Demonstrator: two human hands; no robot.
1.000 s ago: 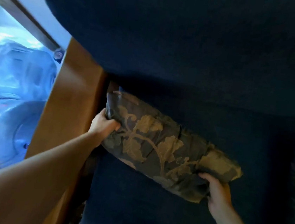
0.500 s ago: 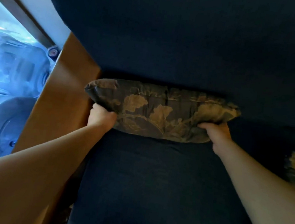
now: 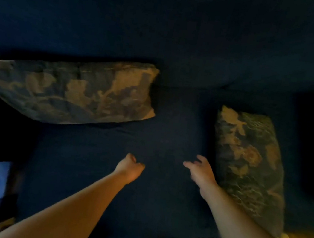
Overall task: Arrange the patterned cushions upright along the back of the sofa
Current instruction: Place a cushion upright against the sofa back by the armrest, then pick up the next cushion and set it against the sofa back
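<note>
now both hands (image 3: 130,167) empty.

Past your fingers (image 3: 190,164), the sofa (image 3: 181,33) is dark matt cloth; the cushions (image 3: 73,91) look like rough, woven, leafy cloth.

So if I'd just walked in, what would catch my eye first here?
Probably the gold-leaf patterned cushion standing against the dark blue sofa back at the left. Next, a second patterned cushion lying flat on the seat at the right, beside the right hand. Both bare hands, the left hand included, hover empty over the seat between them.
</note>
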